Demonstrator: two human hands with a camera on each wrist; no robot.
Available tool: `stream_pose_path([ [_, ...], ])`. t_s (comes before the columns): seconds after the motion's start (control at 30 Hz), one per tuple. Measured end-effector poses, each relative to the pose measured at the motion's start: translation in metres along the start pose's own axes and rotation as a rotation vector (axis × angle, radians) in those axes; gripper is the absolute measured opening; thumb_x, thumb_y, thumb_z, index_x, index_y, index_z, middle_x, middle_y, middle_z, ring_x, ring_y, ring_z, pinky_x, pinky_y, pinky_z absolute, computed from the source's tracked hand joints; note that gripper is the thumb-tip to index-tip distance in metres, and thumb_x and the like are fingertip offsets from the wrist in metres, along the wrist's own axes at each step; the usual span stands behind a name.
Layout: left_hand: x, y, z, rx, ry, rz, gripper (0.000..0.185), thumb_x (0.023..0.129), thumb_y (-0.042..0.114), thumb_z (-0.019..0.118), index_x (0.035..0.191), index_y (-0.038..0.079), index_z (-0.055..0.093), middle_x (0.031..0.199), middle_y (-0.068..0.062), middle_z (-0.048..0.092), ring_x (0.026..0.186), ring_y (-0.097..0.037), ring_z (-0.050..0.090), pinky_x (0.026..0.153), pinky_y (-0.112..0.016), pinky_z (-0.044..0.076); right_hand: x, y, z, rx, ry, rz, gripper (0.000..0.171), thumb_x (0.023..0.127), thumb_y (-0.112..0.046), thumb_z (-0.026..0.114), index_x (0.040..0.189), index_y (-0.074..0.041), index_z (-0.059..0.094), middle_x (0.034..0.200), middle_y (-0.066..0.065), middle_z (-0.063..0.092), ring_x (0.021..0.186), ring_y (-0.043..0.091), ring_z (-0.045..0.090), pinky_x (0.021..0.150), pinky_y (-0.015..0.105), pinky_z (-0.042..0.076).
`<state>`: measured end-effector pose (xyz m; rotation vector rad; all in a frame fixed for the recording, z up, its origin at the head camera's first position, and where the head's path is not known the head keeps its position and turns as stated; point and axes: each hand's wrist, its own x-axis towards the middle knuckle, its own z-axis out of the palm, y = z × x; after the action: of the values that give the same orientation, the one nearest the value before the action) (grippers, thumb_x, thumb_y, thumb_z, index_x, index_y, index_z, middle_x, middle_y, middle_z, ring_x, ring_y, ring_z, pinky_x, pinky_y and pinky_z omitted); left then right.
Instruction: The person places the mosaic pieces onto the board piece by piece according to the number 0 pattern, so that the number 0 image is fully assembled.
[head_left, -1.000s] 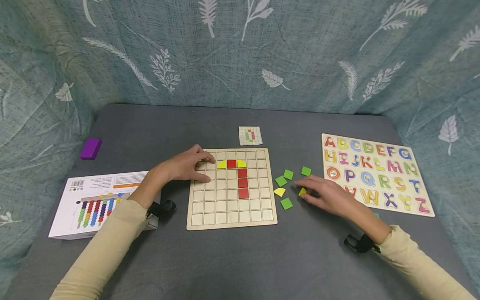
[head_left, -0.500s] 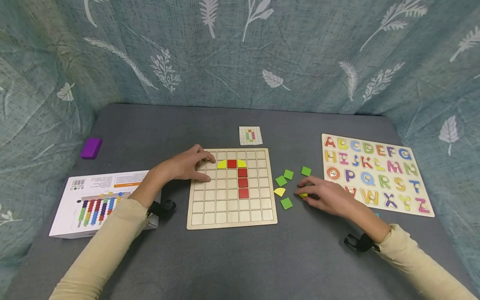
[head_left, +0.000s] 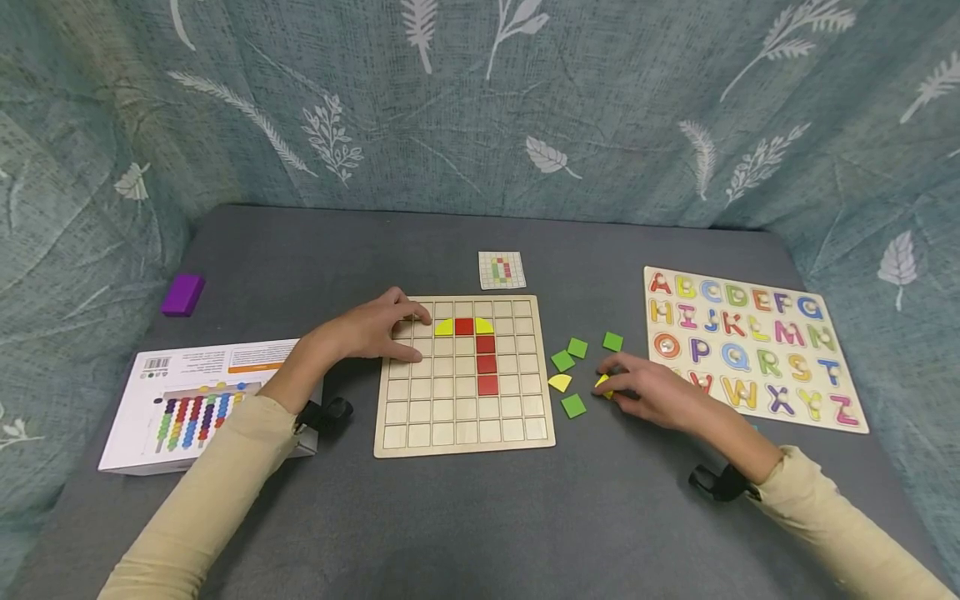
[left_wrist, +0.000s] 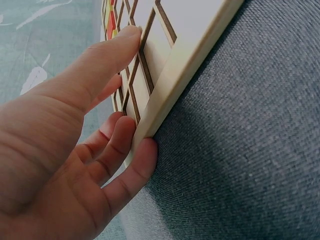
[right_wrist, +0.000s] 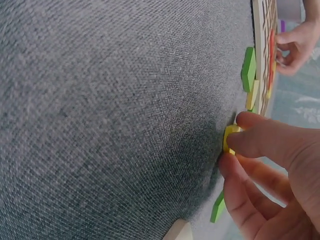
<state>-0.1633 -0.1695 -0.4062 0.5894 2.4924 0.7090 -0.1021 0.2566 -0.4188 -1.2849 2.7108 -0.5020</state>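
Grey tabletop (head_left: 465, 517), yellow tile (right_wrist: 230, 130) pinched

Bright, flat and partly covered, the yellow tile is right of the pale wooden grid board (head_left: 442, 412), pinched between thumb and fingertips of the right grip (head_left: 648, 390). Left grip (head_left: 375, 327), spread, rests at the board's left edge.

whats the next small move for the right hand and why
Probably carry the yellow piece to the board, onto the square below the lowest red tile: the right hand pinches that piece, and that square is bare.
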Motion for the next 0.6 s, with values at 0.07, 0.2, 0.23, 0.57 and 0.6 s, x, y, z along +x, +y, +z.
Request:
stream_pose_path([
  [0.07, 0.0001, -0.0004, 0.0, -0.002, 0.0, 0.003, 0.053, 0.085, 0.028, 0.076, 0.132, 0.015, 0.055, 0.11, -0.01, 0.04, 0.092, -0.022, 0.043, 0.077, -0.034, 0.036, 0.0002, 0.0012, 0.0011, 0.009, 0.004, -0.01, 0.025, 0.083, 0.003, 0.071, 0.104, -0.01, 0.074, 0.115, 0.013, 0.063, 0.105, 0.027, 0.063, 0.081, 0.04, 0.053],
  [0.2, 0.0007, -0.0015, 0.0007, -0.008, 0.003, 0.009, 0.053, 0.085, 0.027, 0.076, 0.132, 0.014, 0.055, 0.11, -0.01, 0.04, 0.092, -0.022, 0.043, 0.077, -0.034, 0.036, 0.0015, 0.002, 0.0024, 0.005, 0.011, -0.016, 0.027, 0.082, 0.004, 0.072, 0.105, -0.01, 0.075, 0.108, 0.009, 0.064, 0.096, 0.021, 0.061, 0.077, 0.036, 0.052],
  [0.23, 0.0009, -0.0019, 0.0008, -0.008, 0.004, 0.011, 0.053, 0.085, 0.027, 0.076, 0.132, 0.014, 0.055, 0.11, -0.01, 0.04, 0.092, -0.022, 0.043, 0.077, -0.034, 0.036, 0.002, 0.0019, 0.0025, 0.002, 0.013, -0.015, 0.027, 0.082, 0.003, 0.072, 0.105, -0.011, 0.075, 0.106, 0.008, 0.064, 0.093, 0.019, 0.06, 0.076, 0.034, 0.051],
  [0.57, 0.0004, -0.002, -0.0001, -0.003, 0.008, 0.019, 0.054, 0.085, 0.027, 0.076, 0.132, 0.013, 0.055, 0.11, -0.01, 0.04, 0.091, -0.021, 0.043, 0.077, -0.033, 0.036, 0.0047, 0.0003, 0.0024, -0.109, 0.021, -0.015, 0.027, 0.079, -0.007, 0.078, 0.104, -0.016, 0.076, 0.1, 0.002, 0.066, 0.087, 0.016, 0.058, 0.071, 0.03, 0.049],
  [0.6, 0.0003, -0.002, -0.0004, -0.004, 0.009, 0.021, 0.054, 0.085, 0.027, 0.076, 0.132, 0.013, 0.055, 0.11, -0.01, 0.04, 0.091, -0.021, 0.043, 0.077, -0.033, 0.036, 0.005, 0.0002, 0.0021, -0.115, 0.018, -0.014, 0.026, 0.079, -0.008, 0.078, 0.104, -0.016, 0.076, 0.1, 0.002, 0.066, 0.088, 0.016, 0.058, 0.072, 0.031, 0.049],
])
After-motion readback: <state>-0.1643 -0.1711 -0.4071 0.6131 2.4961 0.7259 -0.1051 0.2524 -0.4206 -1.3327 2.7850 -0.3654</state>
